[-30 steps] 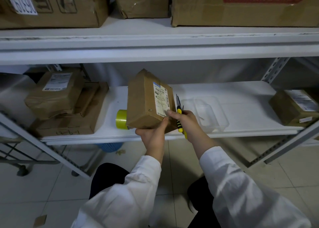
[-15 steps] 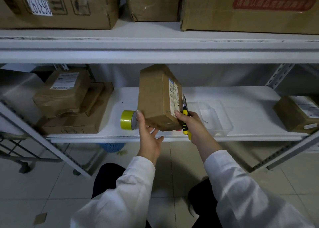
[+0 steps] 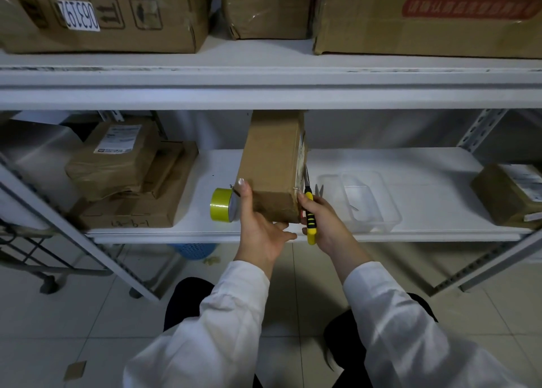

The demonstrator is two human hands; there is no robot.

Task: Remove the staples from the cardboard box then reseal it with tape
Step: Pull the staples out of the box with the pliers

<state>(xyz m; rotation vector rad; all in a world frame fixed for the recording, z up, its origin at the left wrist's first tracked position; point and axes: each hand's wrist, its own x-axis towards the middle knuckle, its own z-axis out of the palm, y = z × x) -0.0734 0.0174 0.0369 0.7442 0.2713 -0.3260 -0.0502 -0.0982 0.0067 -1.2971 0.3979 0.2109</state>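
A brown cardboard box (image 3: pixel 272 164) stands on end on the lower shelf (image 3: pixel 410 164), its labelled face turned right. My left hand (image 3: pixel 258 223) lies against the box's near left side with fingers straight, some reaching under its near end. My right hand (image 3: pixel 319 214) grips yellow-and-black pliers (image 3: pixel 309 211), jaws pointing up beside the box's right edge; its forefinger touches that edge near a protruding staple (image 3: pixel 295 188). Another staple (image 3: pixel 233 186) sticks out at the left edge. A yellow-green tape roll (image 3: pixel 220 208) lies on the shelf, just left of my left hand.
A clear plastic tray (image 3: pixel 381 211) holding a small metal piece sits right of the box. Stacked parcels (image 3: pixel 123 167) fill the shelf's left end and one parcel (image 3: pixel 510 194) the right end. Large cartons (image 3: pixel 102 12) line the upper shelf. A blue basket (image 3: pixel 190 249) stands on the floor.
The box has been turned from a tilt to standing upright, its label swinging to the right. My left hand left the underside and now lies on the left side.
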